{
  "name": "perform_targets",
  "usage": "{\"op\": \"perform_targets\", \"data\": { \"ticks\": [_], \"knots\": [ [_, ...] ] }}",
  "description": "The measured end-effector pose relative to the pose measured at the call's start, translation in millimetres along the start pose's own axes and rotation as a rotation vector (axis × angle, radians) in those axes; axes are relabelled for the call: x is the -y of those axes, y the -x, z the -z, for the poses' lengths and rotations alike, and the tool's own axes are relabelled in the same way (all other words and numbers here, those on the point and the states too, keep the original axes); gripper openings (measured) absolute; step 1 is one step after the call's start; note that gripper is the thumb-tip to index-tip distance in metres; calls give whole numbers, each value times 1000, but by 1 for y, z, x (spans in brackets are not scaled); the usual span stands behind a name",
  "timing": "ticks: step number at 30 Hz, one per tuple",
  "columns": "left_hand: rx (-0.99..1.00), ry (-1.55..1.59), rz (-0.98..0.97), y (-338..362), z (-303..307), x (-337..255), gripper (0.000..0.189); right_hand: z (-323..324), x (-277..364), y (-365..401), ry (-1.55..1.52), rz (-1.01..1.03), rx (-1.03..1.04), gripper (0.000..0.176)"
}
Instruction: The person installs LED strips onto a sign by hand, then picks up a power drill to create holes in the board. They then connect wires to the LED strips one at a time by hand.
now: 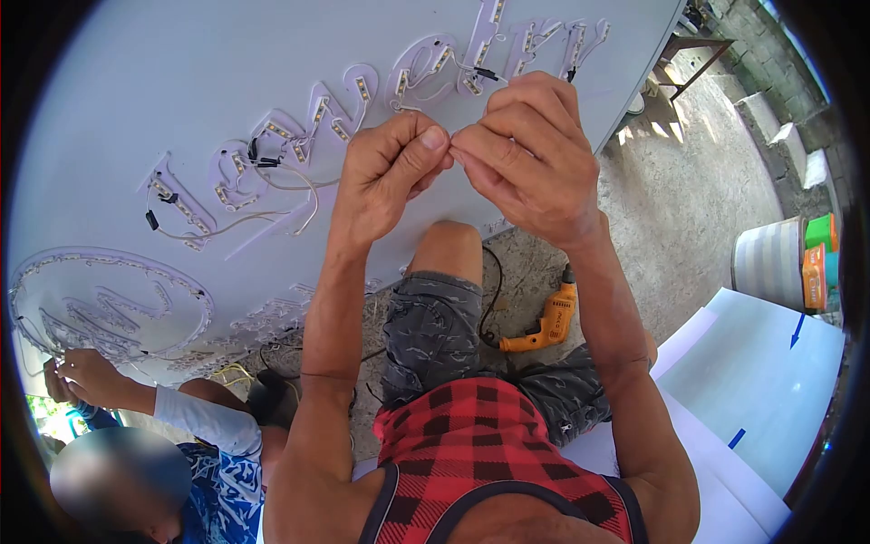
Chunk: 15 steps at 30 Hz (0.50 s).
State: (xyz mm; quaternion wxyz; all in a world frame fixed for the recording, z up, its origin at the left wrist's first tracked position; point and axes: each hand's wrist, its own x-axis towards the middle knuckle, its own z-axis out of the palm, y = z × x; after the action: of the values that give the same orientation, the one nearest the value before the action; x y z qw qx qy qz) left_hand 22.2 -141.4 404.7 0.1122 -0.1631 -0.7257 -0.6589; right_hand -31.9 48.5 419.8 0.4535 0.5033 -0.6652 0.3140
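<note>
My left hand and my right hand meet fingertip to fingertip in front of a white sign board. Both are closed in a pinch; whatever is between the fingertips is too small to make out. Behind them, raised script letters carry strips of small LED modules. A thin white wire with a black sleeve passes close to my right hand's knuckles. Further left, loose white wires with black sleeves hang from the first letters.
An orange power drill lies on the concrete floor beside my knee. Another person's hand works at the oval outline on the lower left. White sheets and a striped container are at the right.
</note>
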Motion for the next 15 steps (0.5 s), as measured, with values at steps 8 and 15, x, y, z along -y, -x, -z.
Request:
{"op": "perform_targets", "data": {
  "ticks": [8,15],
  "knots": [
    [-303,296,101,-9,-37,-3,29,-19,-23,-4,-29,-294,-199,17],
    [-401,151,81,-10,-41,14,26,-36,-40,-19,-53,-273,-237,15]
  ]
}}
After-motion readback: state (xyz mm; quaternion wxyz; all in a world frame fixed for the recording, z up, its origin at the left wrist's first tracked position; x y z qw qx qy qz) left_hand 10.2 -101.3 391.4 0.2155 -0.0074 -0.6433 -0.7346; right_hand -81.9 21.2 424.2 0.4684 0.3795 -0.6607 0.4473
